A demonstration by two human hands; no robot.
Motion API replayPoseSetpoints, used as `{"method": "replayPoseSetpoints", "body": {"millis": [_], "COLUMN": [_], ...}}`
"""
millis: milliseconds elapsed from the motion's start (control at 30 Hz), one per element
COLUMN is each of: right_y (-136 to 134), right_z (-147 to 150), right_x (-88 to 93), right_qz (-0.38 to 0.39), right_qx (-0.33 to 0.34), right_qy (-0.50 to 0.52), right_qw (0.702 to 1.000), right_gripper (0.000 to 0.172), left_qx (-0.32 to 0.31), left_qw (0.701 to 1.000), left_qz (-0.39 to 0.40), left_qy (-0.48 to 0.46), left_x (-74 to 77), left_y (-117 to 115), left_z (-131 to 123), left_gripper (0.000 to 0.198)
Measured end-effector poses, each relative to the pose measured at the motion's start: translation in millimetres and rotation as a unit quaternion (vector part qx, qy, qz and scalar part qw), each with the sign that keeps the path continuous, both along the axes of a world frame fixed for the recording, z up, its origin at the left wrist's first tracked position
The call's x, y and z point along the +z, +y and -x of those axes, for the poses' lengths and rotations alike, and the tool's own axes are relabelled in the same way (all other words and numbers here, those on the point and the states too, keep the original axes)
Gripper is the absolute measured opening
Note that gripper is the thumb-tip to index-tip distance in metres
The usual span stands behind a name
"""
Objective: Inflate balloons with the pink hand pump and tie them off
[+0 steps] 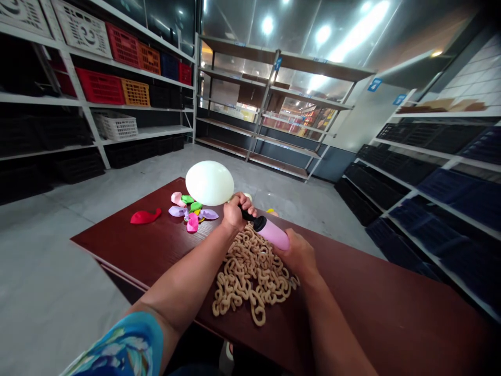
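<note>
A hand-held balloon pump [273, 234] with a pink barrel and black end slants across the middle of the view. My left hand [237, 211] is closed around its black end. Around the pink barrel my right hand [298, 253] is wrapped. An inflated pale white balloon [210, 183] sits against the far side of my left hand; its neck is hidden by the fingers. Below both hands a heap of curly beige snack-like rings [254, 266] lies on the dark red table [156, 256]. Their exact kind I cannot make out.
Several limp balloons [191, 211] in pink, green, lilac and yellow lie left of my left hand. A red uninflated balloon [145, 216] is farther left. Shelves with plastic crates [99, 86] stand at left, a metal rack [270, 99] behind, dark crates [409, 172] at right.
</note>
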State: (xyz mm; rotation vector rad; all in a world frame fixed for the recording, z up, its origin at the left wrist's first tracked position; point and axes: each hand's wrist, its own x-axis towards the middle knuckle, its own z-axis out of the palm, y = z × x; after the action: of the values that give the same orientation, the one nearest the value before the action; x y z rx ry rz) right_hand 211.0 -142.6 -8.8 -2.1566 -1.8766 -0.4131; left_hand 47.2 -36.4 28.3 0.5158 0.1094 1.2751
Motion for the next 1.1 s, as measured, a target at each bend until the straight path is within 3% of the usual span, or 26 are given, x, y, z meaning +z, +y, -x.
{"method": "replayPoseSetpoints", "body": {"millis": [133,300,400,600,833,1000,1100], "right_y": [1,0,2,9,11,12,10], "right_z": [-17,-46,-56,-35,-8,-15,-29], "right_x": [1.9,-6.8,-12.7,-11.5,-10.1,-12.8,-14.6], "right_qz": [-0.023,-0.046,-0.046,-0.070,-0.077,-0.041,-0.034], "right_qx": [-0.013,-0.111,-0.131,-0.109,-0.034,-0.041,-0.084], "right_qy": [-0.025,-0.030,-0.016,-0.026,-0.039,-0.032,-0.017], "right_qw": [0.999,0.992,0.990,0.991,0.996,0.998,0.996], "right_gripper": [0.028,0.035,0.037,0.031,0.033,0.034,0.038], "left_qx": [0.044,0.104,0.110,0.080,0.030,0.062,0.090], "left_qw": [0.998,0.989,0.987,0.991,0.998,0.994,0.989], "left_qz": [0.048,0.104,0.113,0.100,0.055,0.093,0.118], "left_qy": [-0.003,-0.008,-0.014,-0.027,-0.003,0.007,0.009], "left_x": [-0.9,-5.2,-7.8,-13.2,-25.9,-22.8,-17.3], "left_y": [11,30,33,24,15,24,31], "left_z": [6,21,24,9,-14,-4,9], "left_gripper": [0.018,0.015,0.016,0.017,0.018,0.017,0.015]}}
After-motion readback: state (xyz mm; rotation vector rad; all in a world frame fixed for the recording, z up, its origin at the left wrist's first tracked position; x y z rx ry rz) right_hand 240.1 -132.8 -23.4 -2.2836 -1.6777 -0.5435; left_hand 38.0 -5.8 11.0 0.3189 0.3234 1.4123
